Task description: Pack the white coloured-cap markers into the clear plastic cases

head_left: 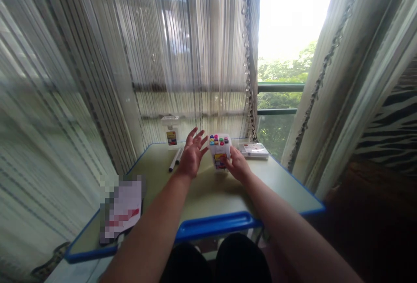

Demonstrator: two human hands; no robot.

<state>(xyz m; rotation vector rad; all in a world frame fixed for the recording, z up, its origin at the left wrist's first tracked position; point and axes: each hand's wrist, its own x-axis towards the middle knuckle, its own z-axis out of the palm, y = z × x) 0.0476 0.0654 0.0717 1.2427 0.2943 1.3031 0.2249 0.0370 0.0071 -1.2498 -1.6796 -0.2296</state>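
Note:
A clear plastic box of markers [220, 151] with coloured caps showing on top stands upright near the far side of the table [208, 191]. My right hand [237, 164] grips its right side and lower front. My left hand [193, 153] hovers just left of the box, fingers spread and empty. Two markers [176, 159] lie loose on the table left of that hand.
A second upright box [171, 133] stands at the far edge by the curtain. A flat white case [254, 150] lies to the right of the marker box. A blurred paper [122, 208] rests at the near left corner. Curtains and a window frame the table; a blue tray lip runs along the near edge.

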